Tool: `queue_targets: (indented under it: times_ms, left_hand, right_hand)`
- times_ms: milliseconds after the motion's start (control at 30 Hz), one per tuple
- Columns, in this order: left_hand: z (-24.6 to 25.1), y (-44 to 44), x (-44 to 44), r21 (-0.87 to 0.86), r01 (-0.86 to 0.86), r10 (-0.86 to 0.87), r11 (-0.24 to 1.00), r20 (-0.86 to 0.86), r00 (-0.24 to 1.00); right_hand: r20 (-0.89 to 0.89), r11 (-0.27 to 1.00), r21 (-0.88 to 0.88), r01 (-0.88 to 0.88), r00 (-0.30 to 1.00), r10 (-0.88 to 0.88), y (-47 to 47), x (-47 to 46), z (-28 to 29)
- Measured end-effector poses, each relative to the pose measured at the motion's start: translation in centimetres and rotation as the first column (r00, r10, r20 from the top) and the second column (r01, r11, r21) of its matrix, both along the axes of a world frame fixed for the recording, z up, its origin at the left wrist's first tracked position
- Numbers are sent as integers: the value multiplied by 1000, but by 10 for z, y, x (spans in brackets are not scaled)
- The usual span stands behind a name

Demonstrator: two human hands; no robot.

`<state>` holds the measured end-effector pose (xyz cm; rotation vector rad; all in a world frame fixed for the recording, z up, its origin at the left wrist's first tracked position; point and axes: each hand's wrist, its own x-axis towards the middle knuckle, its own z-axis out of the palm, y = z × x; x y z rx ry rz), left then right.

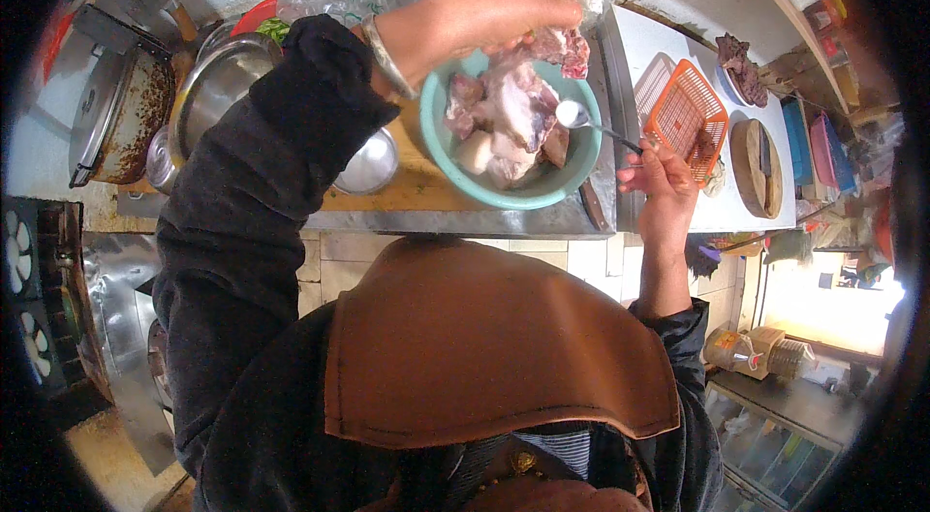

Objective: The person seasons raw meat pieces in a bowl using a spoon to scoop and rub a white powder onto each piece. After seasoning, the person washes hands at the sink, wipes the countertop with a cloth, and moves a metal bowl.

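A pale green plastic basin (508, 200) stands before me on a wooden board (414, 196). Several pieces of raw, bony meat (517, 101) lie in it. My left hand (483, 0) reaches over the far rim and grips a reddish raw meat piece (568, 53), its fingertips partly hidden. To the right of the basin, my right hand (662, 176) pinches the dark handle of a metal spoon (607, 130). Heaped white grains or powder (571, 113) fill the spoon's bowl, which hangs over the basin beside the meat.
A wooden-handled knife (593, 207) lies near the counter's front edge. Left are a small metal bowl (370, 162), a steel basin (207, 87) and a stained pot (138, 112). Right, on a white surface, are an orange basket (686, 112) and a round chopping block (743, 185) bearing a knife (765, 152).
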<state>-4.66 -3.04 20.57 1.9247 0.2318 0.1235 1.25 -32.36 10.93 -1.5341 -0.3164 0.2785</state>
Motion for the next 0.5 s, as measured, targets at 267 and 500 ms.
queue_targets:
  times_ms: [267,500]
  left_hand:
    - [2,0,0,-9,-31,31,999,-9,999]
    - [2,2,3,-66,-40,39,997,-15,999]
  right_hand:
    - [23,999,-33,22,1000,-22,-3,0,1]
    - [-13,999,-32,21,1000,-21,-12,-3,-1]
